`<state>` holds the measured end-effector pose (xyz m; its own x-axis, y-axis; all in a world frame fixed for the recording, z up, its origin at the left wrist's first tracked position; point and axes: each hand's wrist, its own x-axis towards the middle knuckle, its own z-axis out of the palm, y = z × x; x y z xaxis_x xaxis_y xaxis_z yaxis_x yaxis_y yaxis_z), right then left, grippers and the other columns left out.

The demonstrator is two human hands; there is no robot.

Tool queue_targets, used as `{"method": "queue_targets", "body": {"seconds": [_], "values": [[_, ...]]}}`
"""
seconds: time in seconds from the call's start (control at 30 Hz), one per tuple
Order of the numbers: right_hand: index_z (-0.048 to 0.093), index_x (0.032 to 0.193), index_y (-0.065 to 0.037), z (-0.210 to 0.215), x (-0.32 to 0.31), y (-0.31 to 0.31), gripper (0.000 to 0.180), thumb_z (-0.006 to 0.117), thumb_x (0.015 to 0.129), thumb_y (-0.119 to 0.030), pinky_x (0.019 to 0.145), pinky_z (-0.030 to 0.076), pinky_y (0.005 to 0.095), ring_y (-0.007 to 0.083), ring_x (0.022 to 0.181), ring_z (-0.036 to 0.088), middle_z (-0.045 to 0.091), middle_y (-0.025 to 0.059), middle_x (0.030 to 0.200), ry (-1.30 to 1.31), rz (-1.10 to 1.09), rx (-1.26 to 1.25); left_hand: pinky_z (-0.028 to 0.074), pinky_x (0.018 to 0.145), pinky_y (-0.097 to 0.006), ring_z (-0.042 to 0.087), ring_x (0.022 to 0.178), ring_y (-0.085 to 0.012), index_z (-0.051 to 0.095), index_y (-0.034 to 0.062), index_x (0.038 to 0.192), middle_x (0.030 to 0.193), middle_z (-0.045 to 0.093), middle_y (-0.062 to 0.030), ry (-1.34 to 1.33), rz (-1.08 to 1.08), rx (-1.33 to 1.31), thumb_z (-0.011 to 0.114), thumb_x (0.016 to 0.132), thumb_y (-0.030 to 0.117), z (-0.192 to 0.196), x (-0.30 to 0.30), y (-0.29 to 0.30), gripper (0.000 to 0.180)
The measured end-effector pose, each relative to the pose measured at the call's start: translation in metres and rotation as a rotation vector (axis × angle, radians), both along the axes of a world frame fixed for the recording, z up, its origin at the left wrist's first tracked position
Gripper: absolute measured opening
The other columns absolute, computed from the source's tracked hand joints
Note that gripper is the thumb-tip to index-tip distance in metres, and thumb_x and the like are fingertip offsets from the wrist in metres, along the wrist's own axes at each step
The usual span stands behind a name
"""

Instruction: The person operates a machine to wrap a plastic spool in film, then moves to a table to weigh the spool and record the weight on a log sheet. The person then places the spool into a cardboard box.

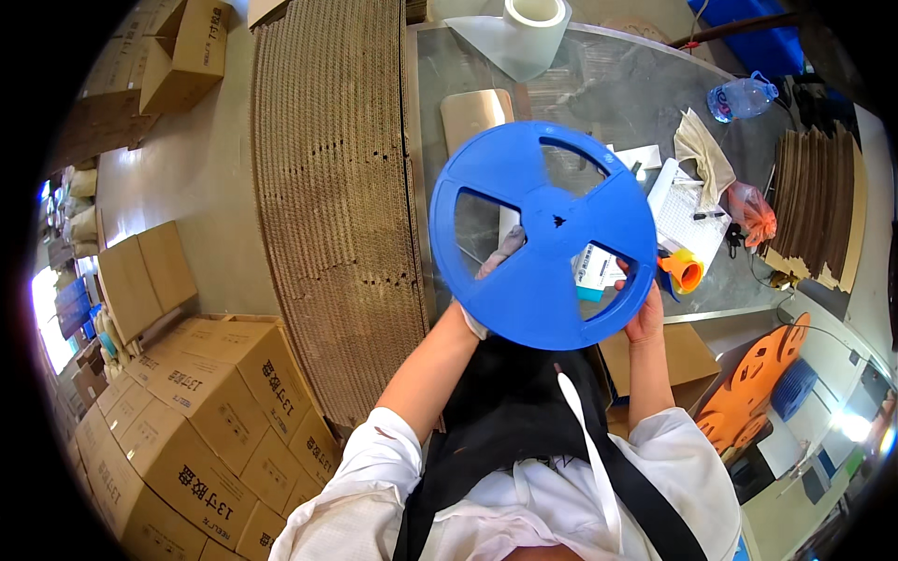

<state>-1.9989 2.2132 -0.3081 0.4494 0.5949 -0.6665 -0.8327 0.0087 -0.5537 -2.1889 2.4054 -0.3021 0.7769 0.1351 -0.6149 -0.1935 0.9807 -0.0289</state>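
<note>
A large blue plastic reel [536, 280] with wide cut-out windows and a small centre hole is held up above the table. My left hand [499, 256], in a pale glove, is closed on its left side, with the fingers showing through the left window. At the lower right, the bare right hand [645, 316] grips the rim, and part of its fingers is hidden behind the reel. Beneath the reel, a white printed label sheet [599, 266] shows through a window. An orange-yellow tape roll [685, 271] lies just right of my right hand.
Flattened cardboard [337, 187] is stacked tall along the left of the grey table [608, 65]. A film roll [536, 11], a water bottle [739, 99], a cloth [702, 154] and papers [687, 220] lie on it. Packed cartons [206, 402] stand lower left; more cardboard sheets [814, 206] stand right.
</note>
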Motion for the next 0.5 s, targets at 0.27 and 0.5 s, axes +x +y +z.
{"method": "queue_targets", "body": {"seconds": [0.27,0.5], "values": [[0.049,0.129,-0.007,-0.031,0.046,-0.025,0.042,0.058,0.090,-0.020,0.074,0.057,0.0303,0.0228,0.085,0.066,0.056,0.0148,0.123,-0.049,-0.184,0.172,0.048,0.084,-0.040,0.059,0.096,-0.0302,0.058,0.0006,0.114,0.105,0.062,-0.0163,1.068,-0.255,2.196,0.057,0.083,0.003,0.035,-0.064,0.096,0.031],[0.047,0.129,-0.004,-0.056,0.032,0.012,0.044,0.058,0.089,-0.019,0.080,0.054,0.0333,0.0237,0.090,0.064,0.055,0.0137,0.125,0.037,-0.194,0.201,0.023,0.110,-0.050,0.037,0.128,-0.0370,0.052,0.0040,0.124,0.135,0.045,-0.0178,1.028,-1.038,2.438,0.061,0.079,0.026,0.016,-0.038,0.093,0.051]]}}
